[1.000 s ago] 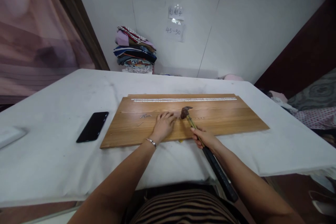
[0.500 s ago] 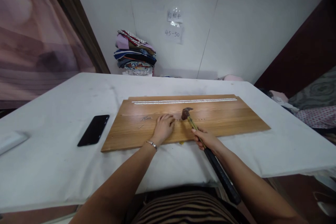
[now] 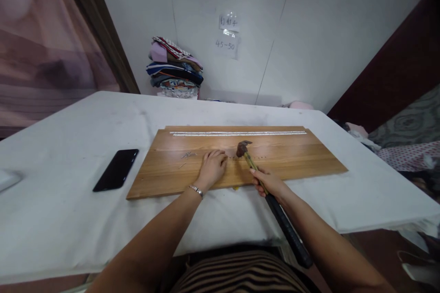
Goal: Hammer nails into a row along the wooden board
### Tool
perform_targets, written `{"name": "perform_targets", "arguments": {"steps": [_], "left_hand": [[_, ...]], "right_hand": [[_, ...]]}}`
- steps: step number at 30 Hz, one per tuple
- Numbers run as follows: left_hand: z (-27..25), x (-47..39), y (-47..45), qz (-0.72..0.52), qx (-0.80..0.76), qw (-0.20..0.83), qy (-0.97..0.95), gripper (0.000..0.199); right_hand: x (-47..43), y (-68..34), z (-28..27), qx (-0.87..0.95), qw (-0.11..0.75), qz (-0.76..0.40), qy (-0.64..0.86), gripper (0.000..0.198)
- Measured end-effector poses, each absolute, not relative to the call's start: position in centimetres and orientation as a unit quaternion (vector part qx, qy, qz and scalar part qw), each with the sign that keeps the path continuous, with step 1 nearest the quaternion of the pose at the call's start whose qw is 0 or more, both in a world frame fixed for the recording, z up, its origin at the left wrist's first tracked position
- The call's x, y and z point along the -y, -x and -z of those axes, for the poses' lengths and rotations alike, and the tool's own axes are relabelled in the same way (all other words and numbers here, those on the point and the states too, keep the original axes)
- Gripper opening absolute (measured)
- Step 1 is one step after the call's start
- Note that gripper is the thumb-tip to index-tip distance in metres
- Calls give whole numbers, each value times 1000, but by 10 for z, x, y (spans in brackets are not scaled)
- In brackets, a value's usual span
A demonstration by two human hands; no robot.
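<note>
My right hand (image 3: 270,183) is wrapped round a claw hammer (image 3: 251,161), gripping it partway up the shaft, with the black handle end reaching back toward my body. The rusty hammer head is over the wooden board (image 3: 165,178), just right of my left hand (image 3: 213,165). That hand rests on the board, its fingers curled and close together at the left end of a row of small nails (image 3: 261,157). Whatever its fingertips pinch is hidden. Left of it lies a small pile of loose nails (image 3: 189,154), with a single nail (image 3: 182,165) nearer me.
Two white marked strips (image 3: 240,133) run along the board's far side. A black phone (image 3: 116,170) lies on the white-covered table (image 3: 68,146) left of the board. Folded cloths (image 3: 175,68) are stacked by the wall, beneath and beside paper signs (image 3: 227,36).
The whole view has shifted slightly, the board appearing a little further left. Both hands and the hammer keep nearly the same places over the board.
</note>
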State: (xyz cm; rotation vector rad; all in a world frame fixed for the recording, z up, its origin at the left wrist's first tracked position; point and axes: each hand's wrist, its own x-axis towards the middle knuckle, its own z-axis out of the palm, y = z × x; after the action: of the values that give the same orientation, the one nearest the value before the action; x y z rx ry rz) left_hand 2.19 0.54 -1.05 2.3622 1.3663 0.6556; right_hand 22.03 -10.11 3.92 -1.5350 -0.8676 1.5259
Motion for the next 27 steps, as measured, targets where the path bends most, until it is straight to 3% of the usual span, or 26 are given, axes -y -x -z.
{"name": "perform_targets", "arguments": {"steps": [27], "left_hand": [[11,-5,-22,-234,-484,161,-828,27]], "right_hand": [[103,-222,-39,362,383,-592,610,54]]}}
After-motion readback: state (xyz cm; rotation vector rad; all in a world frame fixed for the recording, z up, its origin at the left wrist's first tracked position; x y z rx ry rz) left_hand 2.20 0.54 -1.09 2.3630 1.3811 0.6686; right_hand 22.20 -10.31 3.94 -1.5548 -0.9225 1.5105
